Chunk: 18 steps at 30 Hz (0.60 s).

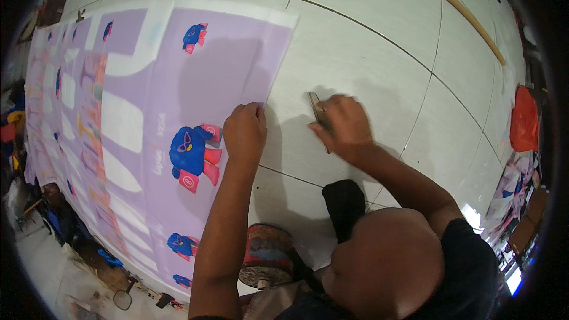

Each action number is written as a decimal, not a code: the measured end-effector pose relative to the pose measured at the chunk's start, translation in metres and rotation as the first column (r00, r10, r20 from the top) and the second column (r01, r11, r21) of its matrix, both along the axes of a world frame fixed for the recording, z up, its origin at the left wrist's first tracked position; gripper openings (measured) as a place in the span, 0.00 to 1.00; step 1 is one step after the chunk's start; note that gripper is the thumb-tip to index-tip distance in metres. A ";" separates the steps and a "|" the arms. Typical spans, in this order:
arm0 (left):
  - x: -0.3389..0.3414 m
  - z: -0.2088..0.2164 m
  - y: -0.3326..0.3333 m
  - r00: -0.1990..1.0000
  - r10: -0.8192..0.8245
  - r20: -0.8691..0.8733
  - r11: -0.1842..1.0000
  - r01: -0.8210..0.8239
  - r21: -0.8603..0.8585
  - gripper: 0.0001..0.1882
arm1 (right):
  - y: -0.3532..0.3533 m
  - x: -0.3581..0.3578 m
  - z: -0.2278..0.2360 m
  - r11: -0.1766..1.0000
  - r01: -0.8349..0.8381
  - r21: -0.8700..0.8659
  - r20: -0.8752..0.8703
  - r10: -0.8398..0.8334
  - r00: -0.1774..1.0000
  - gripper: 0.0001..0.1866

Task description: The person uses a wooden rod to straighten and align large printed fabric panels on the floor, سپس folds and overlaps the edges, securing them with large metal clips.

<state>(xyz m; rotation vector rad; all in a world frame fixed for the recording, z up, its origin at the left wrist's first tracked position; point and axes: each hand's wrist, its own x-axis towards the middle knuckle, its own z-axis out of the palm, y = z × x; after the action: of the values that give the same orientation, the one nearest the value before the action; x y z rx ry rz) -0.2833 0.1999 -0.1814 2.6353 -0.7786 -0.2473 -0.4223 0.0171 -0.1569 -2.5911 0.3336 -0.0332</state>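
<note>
A large printed sheet (237, 65), pale purple with blue furry cartoon figures and white shapes, lies spread over the floor on the left. My left hand (245, 133) is closed on its right edge, thumb and fingers pinched together there. On the bare tiles to the right, my right hand (345, 123) has its thumb and fingers closed around a slim, flat, dull metallic tool (314, 102). One end of the tool sticks out past the fingers; its kind does not show. The right hand is slightly blurred and stands apart from the sheet.
The floor (367, 29) is pale tile with dark joints. A long tan pole (453, 3) lies at the far right. A red bag (524, 118) and printed cloth (510, 186) are at the right rim. A worn, red-and-grey cylinder (267, 246) stands near me. Assorted clutter lines the left rim.
</note>
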 end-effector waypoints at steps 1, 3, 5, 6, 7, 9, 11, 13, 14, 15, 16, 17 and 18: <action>-0.002 0.000 0.002 1.000 0.006 0.008 1.000 -0.006 -0.005 0.07 | -0.009 -0.006 0.007 0.994 0.104 0.028 -0.039 -0.103 0.994 0.28; -0.004 0.003 0.000 1.000 0.005 0.025 1.000 -0.005 -0.025 0.06 | -0.023 -0.015 0.019 0.985 0.128 0.115 -0.323 -0.085 0.943 0.21; -0.006 0.003 0.001 0.999 0.022 0.027 1.000 -0.022 0.006 0.06 | -0.022 -0.021 0.015 0.961 0.184 0.207 -0.455 -0.072 0.888 0.20; -0.008 0.003 0.001 0.999 0.029 0.027 0.999 -0.030 0.023 0.06 | -0.021 -0.024 0.012 0.944 0.218 0.249 -0.518 -0.060 0.854 0.20; -0.009 0.002 0.002 0.999 0.023 0.038 0.999 -0.024 0.026 0.07 | -0.019 -0.027 0.010 0.948 0.199 0.247 -0.428 -0.078 0.900 0.20; -0.010 0.001 0.007 0.998 0.013 0.065 0.999 -0.015 0.035 0.10 | -0.014 -0.029 0.008 0.957 0.162 0.240 -0.234 -0.105 0.967 0.19; -0.010 -0.005 0.018 0.992 -0.011 0.123 1.000 0.012 -0.007 0.16 | -0.015 -0.022 0.014 0.913 0.229 0.336 -0.297 -0.128 0.946 0.19; -0.008 -0.010 0.031 0.986 -0.011 0.169 1.000 0.013 -0.011 0.23 | -0.015 -0.014 0.017 0.820 0.340 0.460 -0.390 -0.158 0.907 0.19; -0.007 -0.012 0.035 0.983 0.001 0.184 1.000 -0.002 0.002 0.26 | -0.015 -0.011 0.017 0.744 0.416 0.523 -0.453 -0.171 0.875 0.20; -0.007 -0.013 0.038 0.980 0.014 0.199 1.000 -0.017 0.015 0.29 | -0.016 -0.009 0.016 0.656 0.490 0.574 -0.515 -0.175 0.839 0.21; -0.005 -0.015 0.041 0.983 0.022 0.180 0.999 -0.029 0.035 0.31 | -0.017 -0.009 0.013 0.619 0.484 0.619 -0.538 -0.115 0.835 0.23; -0.004 -0.016 0.043 0.986 0.031 0.162 0.998 -0.040 0.054 0.33 | -0.019 -0.009 0.007 0.579 0.478 0.661 -0.553 -0.055 0.831 0.26; -0.004 -0.018 0.044 0.989 0.039 0.144 0.996 -0.050 0.074 0.35 | -0.019 -0.010 0.001 0.535 0.474 0.699 -0.565 0.006 0.825 0.29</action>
<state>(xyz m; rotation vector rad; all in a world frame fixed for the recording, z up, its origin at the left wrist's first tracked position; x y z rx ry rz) -0.2868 0.2437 -0.1997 2.7640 -0.7678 -0.0791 -0.4324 -0.0024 -0.1555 -1.5269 0.7126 0.5947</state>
